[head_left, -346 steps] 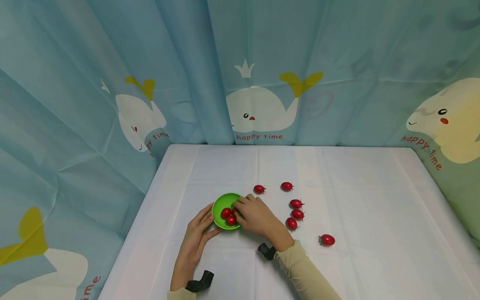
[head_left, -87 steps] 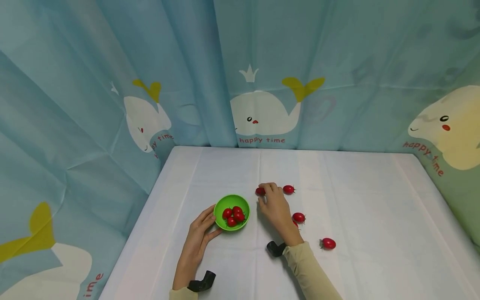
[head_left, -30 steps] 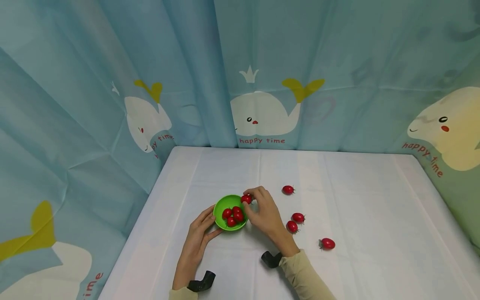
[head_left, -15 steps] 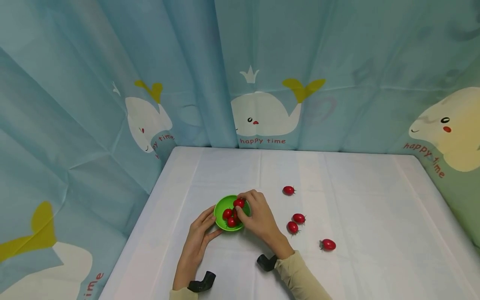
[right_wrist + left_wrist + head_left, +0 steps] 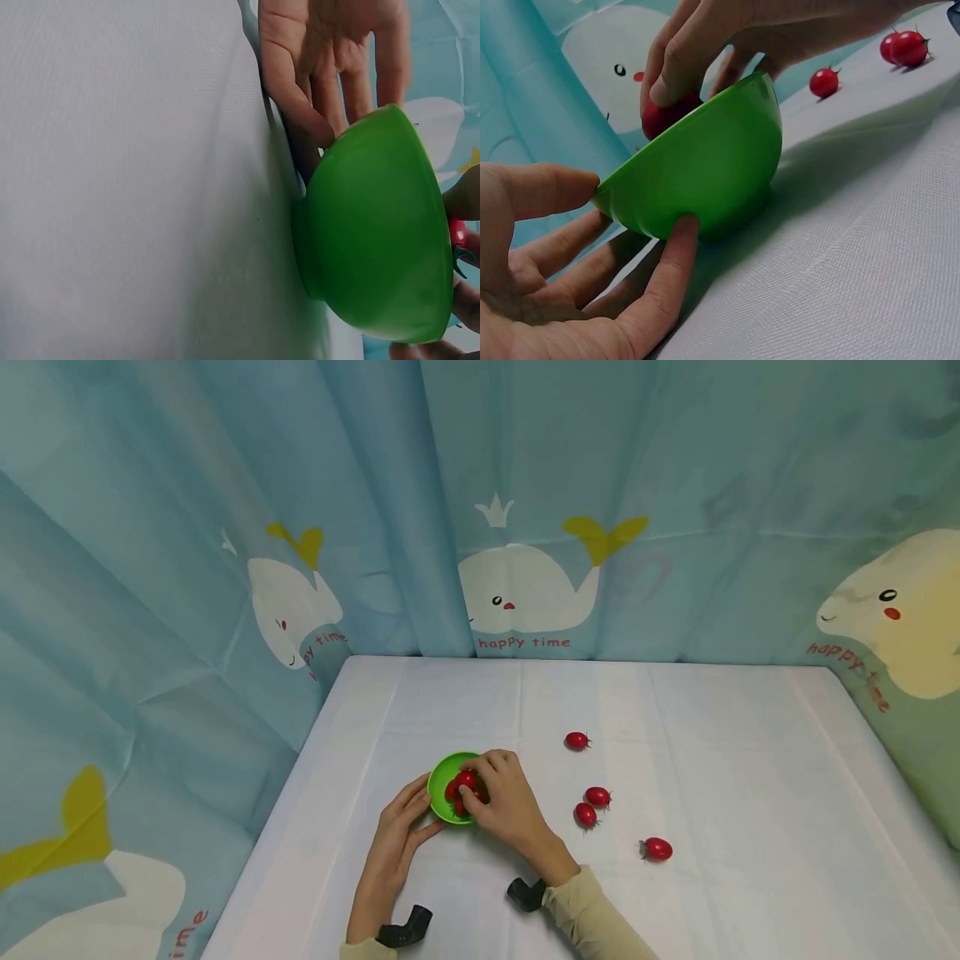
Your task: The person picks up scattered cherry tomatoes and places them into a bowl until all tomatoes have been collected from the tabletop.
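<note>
A small green bowl (image 5: 442,773) stands on the white-covered table with several red cherry tomatoes (image 5: 451,791) inside. My left hand (image 5: 392,837) holds its left side, thumb and fingers spread against the wall; the left wrist view has one fingertip at the rim and another low on the bowl (image 5: 705,172). Over the right part of the bowl, my right hand (image 5: 512,803) pinches a cherry tomato (image 5: 467,777) between thumb and fingers, down among the others. The left wrist view places that tomato (image 5: 662,118) at the rim. The right hand covers part of the bowl's contents.
Right of the bowl lie several loose tomatoes: one farther back (image 5: 577,741), two side by side (image 5: 597,797), and one nearer the front (image 5: 657,849). A blue curtain (image 5: 405,527) with printed whales hangs behind the table (image 5: 712,735). Each wrist wears a black mount (image 5: 406,927).
My right hand has picked the tomato behind the bowl off the table and brought it left, down into the bowl. Fewer tomatoes lie on the table than earlier. The left hand stays put.
</note>
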A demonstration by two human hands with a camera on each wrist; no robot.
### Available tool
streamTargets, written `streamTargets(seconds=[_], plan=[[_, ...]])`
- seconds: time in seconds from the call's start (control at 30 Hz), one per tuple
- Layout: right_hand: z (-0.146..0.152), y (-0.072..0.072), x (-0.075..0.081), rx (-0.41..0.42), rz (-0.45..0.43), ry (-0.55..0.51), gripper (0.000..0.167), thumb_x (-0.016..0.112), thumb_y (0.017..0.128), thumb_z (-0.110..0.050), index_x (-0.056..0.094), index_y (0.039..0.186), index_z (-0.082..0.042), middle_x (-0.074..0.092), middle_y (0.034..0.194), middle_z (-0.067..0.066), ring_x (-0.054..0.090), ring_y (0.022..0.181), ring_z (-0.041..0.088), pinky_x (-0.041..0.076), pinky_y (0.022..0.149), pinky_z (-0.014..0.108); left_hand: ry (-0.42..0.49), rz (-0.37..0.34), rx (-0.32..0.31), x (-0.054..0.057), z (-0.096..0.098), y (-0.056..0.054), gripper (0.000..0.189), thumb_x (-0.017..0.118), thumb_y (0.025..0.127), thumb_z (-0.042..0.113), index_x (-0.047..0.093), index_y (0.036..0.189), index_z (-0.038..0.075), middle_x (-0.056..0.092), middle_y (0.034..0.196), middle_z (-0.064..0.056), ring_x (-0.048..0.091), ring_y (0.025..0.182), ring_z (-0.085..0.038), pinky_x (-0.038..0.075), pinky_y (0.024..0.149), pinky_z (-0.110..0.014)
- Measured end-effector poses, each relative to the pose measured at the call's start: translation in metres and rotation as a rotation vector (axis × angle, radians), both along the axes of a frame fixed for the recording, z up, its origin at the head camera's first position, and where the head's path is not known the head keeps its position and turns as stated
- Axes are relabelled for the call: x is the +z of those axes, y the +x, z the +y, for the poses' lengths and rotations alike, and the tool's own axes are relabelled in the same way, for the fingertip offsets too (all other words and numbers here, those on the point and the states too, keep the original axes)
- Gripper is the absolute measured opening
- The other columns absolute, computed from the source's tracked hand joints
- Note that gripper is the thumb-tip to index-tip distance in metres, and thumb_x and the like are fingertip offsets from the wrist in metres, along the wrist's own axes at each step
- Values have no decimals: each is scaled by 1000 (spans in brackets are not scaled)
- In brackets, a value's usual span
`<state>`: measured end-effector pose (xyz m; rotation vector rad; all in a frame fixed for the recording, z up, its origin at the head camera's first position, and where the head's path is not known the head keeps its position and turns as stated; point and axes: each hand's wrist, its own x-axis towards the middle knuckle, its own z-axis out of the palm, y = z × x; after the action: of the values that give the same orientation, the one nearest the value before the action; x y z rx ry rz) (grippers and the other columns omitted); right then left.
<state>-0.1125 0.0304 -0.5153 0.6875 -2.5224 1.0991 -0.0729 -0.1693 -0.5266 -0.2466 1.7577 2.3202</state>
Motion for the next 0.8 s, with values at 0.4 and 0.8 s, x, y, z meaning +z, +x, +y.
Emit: streamTargets(seconds=[0.4,0.8], plan=[[-2,2,-5,2,10,112,23,75,91,-22,74,112,-14,70,108,7,58,117,37,54,90,55,10,0,-3,-1,0,1,51,54,109,21,44,158,9,40,165,-13,45,149,-29,60,102,-37],[-2,0,-6,-3,17,116,24,75,91,-23,73,114,-14,71,109,7,58,115,36,55,88,54,12,2,-5,-1,-1,1,52,55,109,19,43,158,8,39,165,-14,45,149,-29,60,101,-36]])
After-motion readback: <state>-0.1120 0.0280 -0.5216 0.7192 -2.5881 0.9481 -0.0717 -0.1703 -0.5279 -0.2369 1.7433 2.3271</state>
